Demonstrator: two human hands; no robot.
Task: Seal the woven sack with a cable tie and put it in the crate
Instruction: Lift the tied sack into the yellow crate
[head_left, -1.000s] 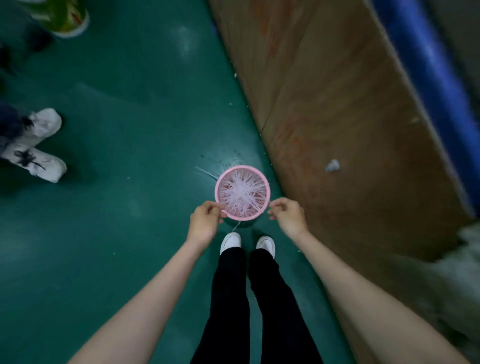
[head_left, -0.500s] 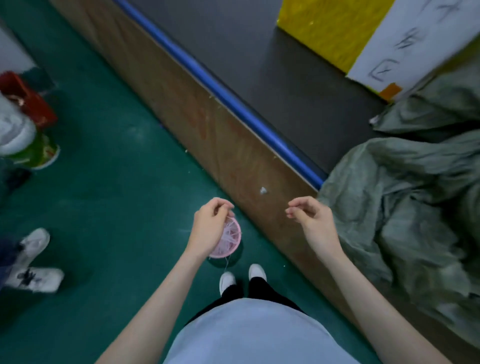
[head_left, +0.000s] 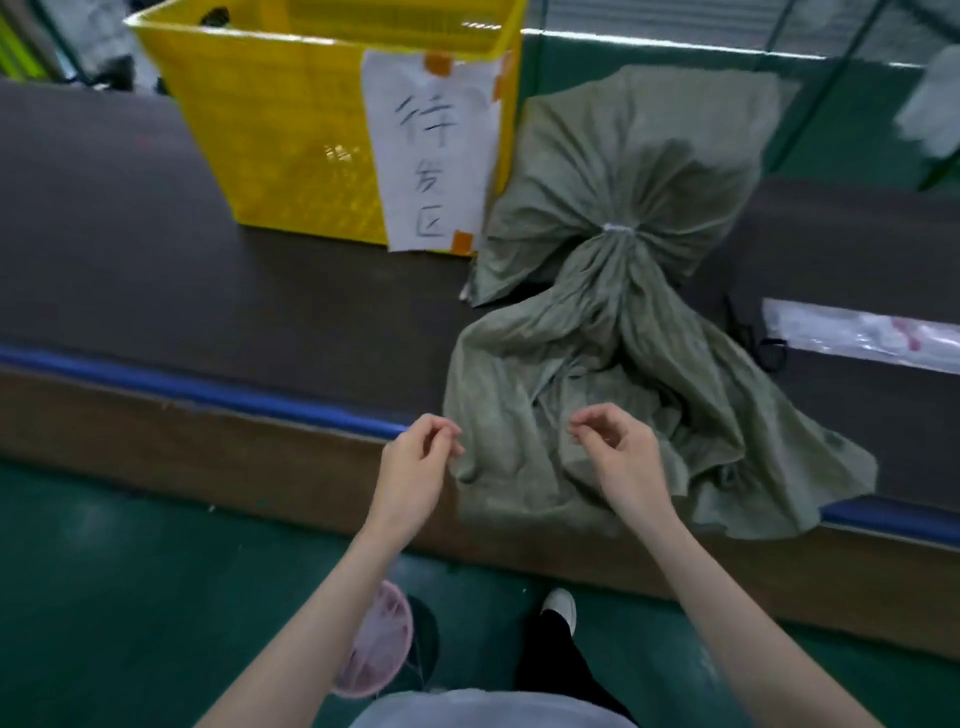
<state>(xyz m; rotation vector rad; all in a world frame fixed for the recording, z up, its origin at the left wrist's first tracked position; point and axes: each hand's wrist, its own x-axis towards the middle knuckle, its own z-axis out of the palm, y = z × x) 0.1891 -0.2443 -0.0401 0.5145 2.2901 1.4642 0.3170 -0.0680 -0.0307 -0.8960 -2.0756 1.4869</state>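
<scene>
The grey-green woven sack (head_left: 623, 171) lies on the dark bench top, its neck gathered and bound by a white cable tie (head_left: 617, 228). The loose mouth of the sack spreads toward me and hangs over the bench's blue edge. My left hand (head_left: 415, 467) and my right hand (head_left: 618, 457) hover side by side just in front of that loose cloth. Each pinches thumb to forefinger on a thin cable tie that hardly shows. The yellow crate (head_left: 291, 124), with a white paper label, stands on the bench left of the sack.
A pink basket of cable ties (head_left: 379, 649) sits on the green floor by my feet, partly hidden by my left forearm. A clear plastic bag (head_left: 857, 332) lies on the bench at the right. The bench's brown front panel (head_left: 156, 447) runs across in front of me.
I have straightened up from the pink basket on the floor. The view has swung from the floor to the bench, and both hands rose from the basket to the sack's loose mouth.
</scene>
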